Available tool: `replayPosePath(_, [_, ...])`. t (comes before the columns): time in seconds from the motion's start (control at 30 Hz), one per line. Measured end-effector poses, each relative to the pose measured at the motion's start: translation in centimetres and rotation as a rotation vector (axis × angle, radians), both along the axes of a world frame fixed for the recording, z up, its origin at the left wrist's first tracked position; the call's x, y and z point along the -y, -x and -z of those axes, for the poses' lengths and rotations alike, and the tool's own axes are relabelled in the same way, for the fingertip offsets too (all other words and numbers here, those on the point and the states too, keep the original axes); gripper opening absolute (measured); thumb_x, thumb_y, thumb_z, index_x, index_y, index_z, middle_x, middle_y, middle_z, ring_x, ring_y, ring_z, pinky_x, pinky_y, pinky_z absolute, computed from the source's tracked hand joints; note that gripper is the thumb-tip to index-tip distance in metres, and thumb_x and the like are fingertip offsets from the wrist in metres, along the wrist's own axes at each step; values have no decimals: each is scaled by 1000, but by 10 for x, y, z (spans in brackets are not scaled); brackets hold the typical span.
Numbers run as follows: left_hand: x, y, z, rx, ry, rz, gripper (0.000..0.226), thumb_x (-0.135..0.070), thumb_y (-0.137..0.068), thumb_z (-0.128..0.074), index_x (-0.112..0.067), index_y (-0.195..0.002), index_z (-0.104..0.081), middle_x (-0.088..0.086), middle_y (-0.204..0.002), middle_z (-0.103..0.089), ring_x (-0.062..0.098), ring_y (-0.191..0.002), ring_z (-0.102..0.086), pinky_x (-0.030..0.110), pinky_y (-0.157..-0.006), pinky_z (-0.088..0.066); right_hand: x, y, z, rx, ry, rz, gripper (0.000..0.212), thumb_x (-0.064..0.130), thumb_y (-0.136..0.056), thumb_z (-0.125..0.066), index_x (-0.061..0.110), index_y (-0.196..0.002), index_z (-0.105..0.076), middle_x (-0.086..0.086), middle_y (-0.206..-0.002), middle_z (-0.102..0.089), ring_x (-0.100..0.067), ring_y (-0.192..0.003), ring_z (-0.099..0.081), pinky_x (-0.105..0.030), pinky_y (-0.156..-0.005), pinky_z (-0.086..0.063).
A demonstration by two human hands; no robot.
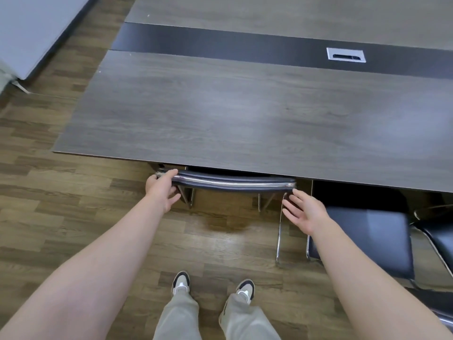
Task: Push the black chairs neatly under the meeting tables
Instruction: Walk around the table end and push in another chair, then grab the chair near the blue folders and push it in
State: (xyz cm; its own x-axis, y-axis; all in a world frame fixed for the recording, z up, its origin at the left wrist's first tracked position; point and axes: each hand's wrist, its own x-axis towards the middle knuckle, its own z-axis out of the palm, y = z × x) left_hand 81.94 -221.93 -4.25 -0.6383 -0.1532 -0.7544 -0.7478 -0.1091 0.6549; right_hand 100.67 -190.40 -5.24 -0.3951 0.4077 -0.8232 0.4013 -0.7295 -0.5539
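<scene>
A black chair [232,184] with a chrome-edged backrest stands tucked under the near edge of the grey wood meeting table [245,119]; only its backrest top and thin metal legs show. My left hand [163,190] wraps the left end of that backrest, thumb on top. My right hand [302,212] hovers open, fingers spread, just off the backrest's right end without touching it. A second black chair [367,239] stands out from the table at the right, its seat in full view.
A dark strip with a silver cable port [346,54] runs across the table. Part of a third black chair [441,241] shows at the right edge. Wood floor [73,204] lies to the left; a pale panel [27,33] leans at the top left. My feet stand below.
</scene>
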Motion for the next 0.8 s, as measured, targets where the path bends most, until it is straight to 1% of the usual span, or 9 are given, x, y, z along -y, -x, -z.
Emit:
replayPosePath(0.03, [-1, -13, -3, -32, 48, 24, 73, -23, -85, -78, -20, -149, -42, 11, -142, -54, 29, -122, -58, 50, -96, -55, -2, -11, -5, 6, -34, -5, 53, 18, -96, -69, 13, -145, -49, -10, -146, -58, -27, -114, -68, -43, -86, -57])
replayPosePath(0.1, [-6, -31, -8, -85, 125, 108, 76, -28, -84, -79, -24, -150, -41, 7, -141, -55, 25, -118, -59, 46, -96, -56, -6, -25, -13, 0, -89, -3, 58, 18, -95, -69, 13, -148, -46, -7, -141, -61, -25, -108, -71, -41, -79, -58])
replayPosePath(0.2, [-25, -61, -21, -147, 129, 229, 72, -31, -84, -77, -24, -148, -45, 1, -133, -56, 22, -116, -59, 42, -94, -54, -15, -48, -30, -20, -195, -3, 62, 19, -97, -68, 13, -152, -41, -7, -136, -62, -25, -111, -69, -38, -77, -57])
replayPosePath(0.33, [-50, -90, -35, -180, 106, 381, 67, -31, -86, -76, -25, -146, -48, 3, -141, -54, 23, -120, -58, 41, -96, -53, -21, -80, -50, -15, -310, -12, 60, 17, -99, -66, 12, -153, -39, -8, -136, -59, -25, -114, -66, -39, -85, -57])
replayPosePath(0.43, [-67, -107, -45, -217, 85, 486, 64, -32, -87, -75, -24, -145, -49, 4, -141, -55, 22, -117, -59, 38, -91, -53, -20, -109, -61, -12, -362, 43, 62, 17, -98, -67, 13, -153, -40, -7, -137, -59, -25, -116, -66, -39, -86, -57])
replayPosePath(0.57, [-89, -125, -55, -234, 57, 583, 65, -34, -86, -76, -25, -145, -49, 3, -141, -56, 23, -121, -57, 39, -90, -52, -13, -152, -69, -8, -389, 109, 63, 21, -98, -66, 15, -155, -39, -6, -138, -58, -24, -116, -66, -41, -91, -57])
replayPosePath(0.7, [-112, -157, -64, -253, 32, 694, 63, -33, -87, -76, -24, -143, -51, 2, -142, -56, 24, -122, -57, 41, -94, -52, -4, -205, -80, -2, -420, 188, 63, 21, -100, -64, 15, -156, -36, -3, -140, -52, -25, -119, -64, -46, -100, -54])
replayPosePath(0.8, [-126, -183, -67, -252, 13, 755, 63, -31, -88, -75, -23, -145, -49, 4, -143, -55, 25, -124, -56, 44, -98, -52, -5, -239, -88, 17, -448, 248, 61, 21, -100, -63, 13, -154, -38, -3, -135, -52, -25, -119, -63, -44, -97, -55])
